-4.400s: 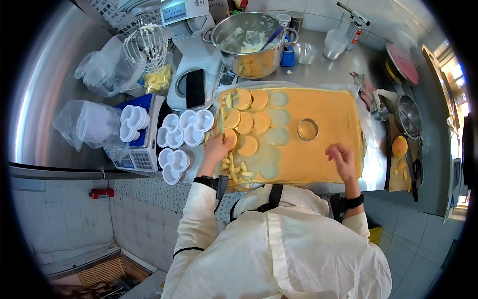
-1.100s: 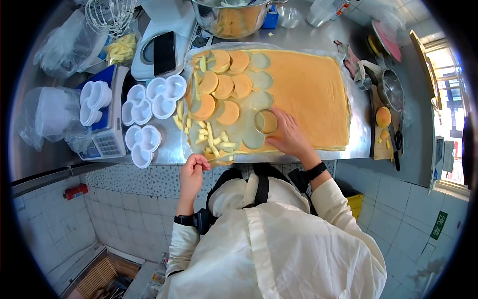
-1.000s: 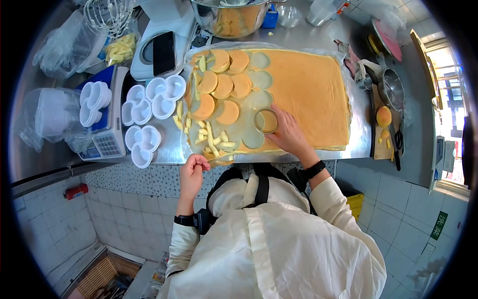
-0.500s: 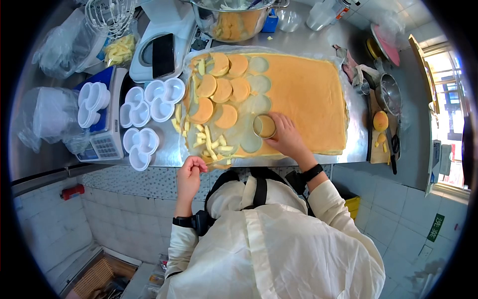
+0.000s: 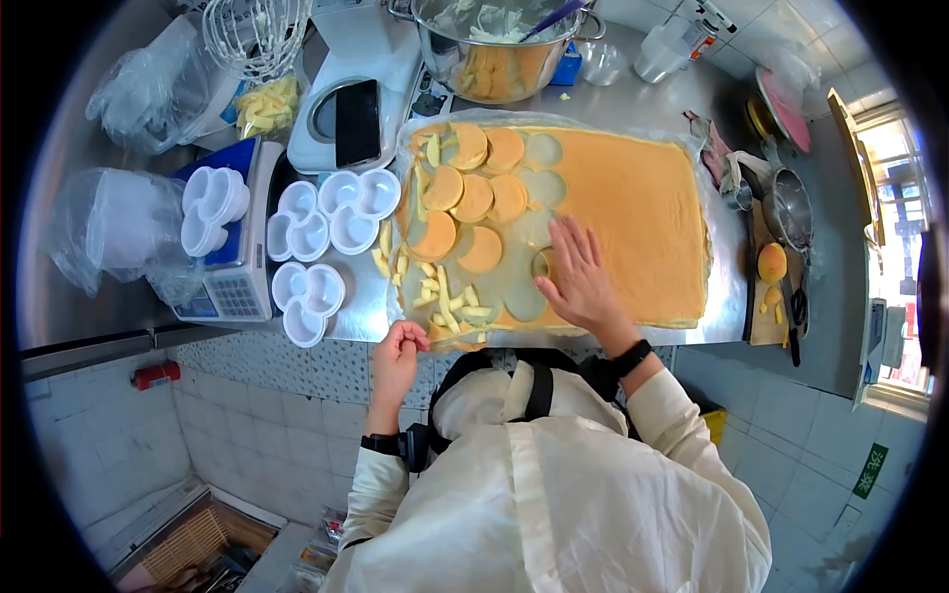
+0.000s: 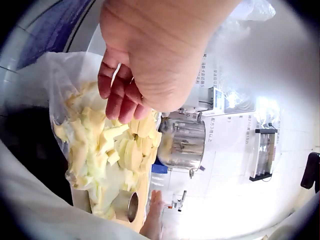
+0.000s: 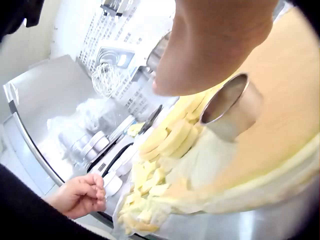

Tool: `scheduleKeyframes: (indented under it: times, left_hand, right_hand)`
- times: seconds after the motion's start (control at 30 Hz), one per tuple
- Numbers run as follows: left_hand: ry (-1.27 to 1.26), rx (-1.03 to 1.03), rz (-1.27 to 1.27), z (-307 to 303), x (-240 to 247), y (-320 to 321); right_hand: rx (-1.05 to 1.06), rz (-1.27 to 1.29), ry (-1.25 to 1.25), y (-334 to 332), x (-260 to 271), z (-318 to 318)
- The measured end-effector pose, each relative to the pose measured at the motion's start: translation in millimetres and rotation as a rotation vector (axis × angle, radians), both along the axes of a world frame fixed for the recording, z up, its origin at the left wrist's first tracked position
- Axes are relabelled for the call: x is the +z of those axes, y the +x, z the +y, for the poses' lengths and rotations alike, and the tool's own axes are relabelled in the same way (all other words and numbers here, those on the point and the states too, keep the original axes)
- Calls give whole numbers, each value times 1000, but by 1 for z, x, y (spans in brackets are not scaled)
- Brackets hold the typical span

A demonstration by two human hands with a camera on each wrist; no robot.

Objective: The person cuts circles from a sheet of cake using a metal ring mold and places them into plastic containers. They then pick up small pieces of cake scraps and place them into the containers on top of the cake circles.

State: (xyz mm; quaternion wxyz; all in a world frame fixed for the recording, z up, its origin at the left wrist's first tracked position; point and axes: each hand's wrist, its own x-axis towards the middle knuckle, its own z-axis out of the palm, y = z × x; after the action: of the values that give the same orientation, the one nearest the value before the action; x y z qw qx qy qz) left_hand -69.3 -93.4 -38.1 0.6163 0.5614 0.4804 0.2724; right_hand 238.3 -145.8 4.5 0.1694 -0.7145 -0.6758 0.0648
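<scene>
Head: my right hand (image 5: 578, 287) is flat, fingers straight, pressing the cutter (image 5: 542, 263) into the cake (image 5: 633, 217). My left hand (image 5: 400, 348) is loosely curled, empty, at the surface (image 5: 633, 94) edge. Left wrist: fingers hang above scraps (image 6: 107, 150). Right wrist: palm on cutter.

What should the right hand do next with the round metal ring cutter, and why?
Probably lift the round metal ring cutter straight up. The right hand lies flat on it, pressing it into the orange sponge sheet beside round holes, so this cut looks made.
</scene>
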Motion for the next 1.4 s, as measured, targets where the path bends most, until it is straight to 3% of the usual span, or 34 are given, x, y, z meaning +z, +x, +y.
scheduleKeyframes:
  times: [0.17, 0.4, 0.47, 0.9, 0.97, 1.0, 1.07, 1.13, 1.17, 1.2, 1.27, 1.33, 1.4]
  left_hand:
    - [24, -54, 31, 4, 4, 10]
    - [10, -1, 30, 8, -2, 7]
    - [14, 25, 16, 10, -4, 9]
    - [91, 100, -25, 10, 19, -12]
    - [82, 68, -4, 8, 18, -15]
    - [47, 15, -27, 7, 27, -13]
    - [13, -40, -47, 6, 41, -6]
    - [-54, -292, -23, 18, 51, 10]
    - [-40, -304, -28, 24, 52, 24]
    - [-73, -410, -29, 24, 53, 41]
    - [-105, -511, -22, 25, 50, 71]
    - [-549, -559, -270, 30, 36, 102]
    - [-676, -551, -333, 32, 34, 130]
  right_hand:
    - [-107, -157, 72, -17, -33, 34]
    - [-114, -89, -21, -12, -33, 35]
    - [-62, 33, -8, -6, -31, 38]
    - [49, 22, -2, 5, -40, 35]
    - [13, 311, 136, 16, -44, 30]
    - [8, 311, 127, 22, -49, 20]
    - [-229, 654, 153, 36, -56, 5]
    - [-335, 761, 150, 47, -49, -14]
    - [-441, 871, 134, 56, -44, -23]
    - [-448, 871, 143, 69, -39, -31]
    - [-306, 1377, -230, 88, -32, -40]
    - [-246, 1386, -182, 83, -23, -40]
    - [-175, 1397, -142, 68, -17, -36]
